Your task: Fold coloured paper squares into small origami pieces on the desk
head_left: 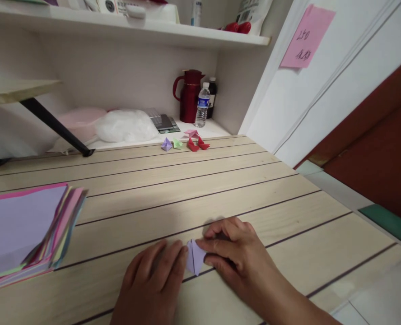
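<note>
A small piece of folded purple paper (195, 258) lies on the wooden table, kite-shaped with a crease line down its middle. My left hand (155, 275) rests on the table at the paper's left edge, its fingers bent close together and the fingertips pressed on that edge. From the right, my right hand (232, 253) grips the paper with thumb and index finger at its right side. The left thumb is hidden.
A stack of coloured paper sheets (20, 230) lies on the left. Small folded paper pieces, including a purple one (166, 144) and a red one (193, 145), sit at the table's far edge. Behind them stand a red jug (189, 97) and a water bottle (202, 106).
</note>
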`<state>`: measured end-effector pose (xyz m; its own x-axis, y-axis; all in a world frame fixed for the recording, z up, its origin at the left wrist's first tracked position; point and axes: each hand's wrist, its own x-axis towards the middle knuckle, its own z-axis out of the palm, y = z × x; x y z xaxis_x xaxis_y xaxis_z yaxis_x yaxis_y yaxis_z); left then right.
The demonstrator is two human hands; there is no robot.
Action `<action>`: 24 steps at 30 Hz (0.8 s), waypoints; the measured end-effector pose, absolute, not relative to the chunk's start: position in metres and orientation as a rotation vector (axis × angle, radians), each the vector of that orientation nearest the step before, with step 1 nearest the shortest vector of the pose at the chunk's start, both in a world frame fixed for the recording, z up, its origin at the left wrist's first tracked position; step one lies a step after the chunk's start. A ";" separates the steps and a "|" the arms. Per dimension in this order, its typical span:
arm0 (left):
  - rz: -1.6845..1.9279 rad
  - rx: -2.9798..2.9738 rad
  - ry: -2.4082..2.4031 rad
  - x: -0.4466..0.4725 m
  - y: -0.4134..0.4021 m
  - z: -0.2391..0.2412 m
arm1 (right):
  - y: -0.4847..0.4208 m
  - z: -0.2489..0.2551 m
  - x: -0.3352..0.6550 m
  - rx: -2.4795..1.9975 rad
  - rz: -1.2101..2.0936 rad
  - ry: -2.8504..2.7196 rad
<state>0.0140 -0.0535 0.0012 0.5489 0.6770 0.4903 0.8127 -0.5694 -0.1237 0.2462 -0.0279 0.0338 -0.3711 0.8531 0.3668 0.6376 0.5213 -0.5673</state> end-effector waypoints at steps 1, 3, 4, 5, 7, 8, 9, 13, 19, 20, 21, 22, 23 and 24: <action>-0.582 -2.453 -1.253 0.015 -0.054 0.000 | -0.028 0.034 0.246 -1.207 0.431 -2.131; -0.598 -2.451 -1.306 0.019 -0.056 -0.002 | -0.028 0.034 0.247 -1.203 0.413 -2.137; -0.590 -2.452 -1.313 0.021 -0.057 -0.002 | -0.028 0.034 0.247 -1.201 0.409 -2.142; -0.578 -2.451 -1.321 0.023 -0.058 -0.003 | -0.027 0.034 0.247 -1.201 0.409 -2.147; -0.554 -2.449 -1.357 0.025 -0.059 -0.003 | -0.027 0.034 0.247 -1.205 0.408 -2.154; -0.546 -2.449 -1.387 0.027 -0.060 -0.003 | -0.027 0.034 0.247 -1.205 0.406 -2.157; -0.543 -2.448 -1.418 0.027 -0.061 -0.002 | -0.026 0.035 0.247 -1.206 0.405 -2.161; -0.548 -2.443 -1.478 0.028 -0.062 0.000 | -0.027 0.036 0.246 -1.208 0.423 -2.162; -0.690 -2.489 -1.426 0.024 -0.057 0.005 | -0.028 0.036 0.244 -1.168 0.441 -2.148; -0.726 -2.504 -1.400 0.023 -0.056 0.006 | -0.028 0.035 0.244 -1.157 0.422 -2.157; -0.752 -2.519 -1.370 0.022 -0.055 0.008 | -0.028 0.035 0.244 -1.142 0.401 -2.164; -0.753 -2.540 -1.341 0.022 -0.054 0.009 | -0.029 0.035 0.244 -1.128 0.385 -2.167; -0.738 -2.556 -1.325 0.021 -0.053 0.011 | -0.030 0.035 0.244 -1.109 0.374 -2.175; -0.717 -2.565 -1.331 0.022 -0.053 0.013 | -0.030 0.035 0.243 -1.082 0.368 -2.188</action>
